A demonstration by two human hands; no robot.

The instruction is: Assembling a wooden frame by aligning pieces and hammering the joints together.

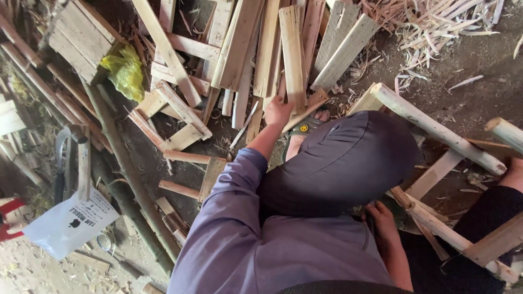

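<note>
**A:** Status, left to right?

**B:** Far left: white printed bag flat on the dirt, a curved metal hook-like tool above it. Long dark pole runs diagonally down the floor just right of that. Yellow plastic bag crumpled against a slatted board at upper left.

**A:** Hands?

**B:** Person crouches, purple sleeve stretched forward. Left hand is out at the pile of wood slats, fingers folded over the bottom end of one pale upright slat. That slat lies on top of the pile, roughly straight up-down in view, lower end at the hand. Looks like a grasp, though the fingertips are hidden behind the wood, so I'd call it probable, not certain.

**A:** Right hand?

**B:** Right hand is low, just right of the dark-trousered knee, down by the stool frame. Fingers curl downward near a rail of the frame; can't tell whether they're clamped on anything, the knee and the rail block it.

**A:** Anything else?

**B:** Bare foot in a sandal between hand and knee. Round peeled leg of the frame slants right of the knee. Wood shavings heaped top right. Another person's bare foot at the right edge.
</note>
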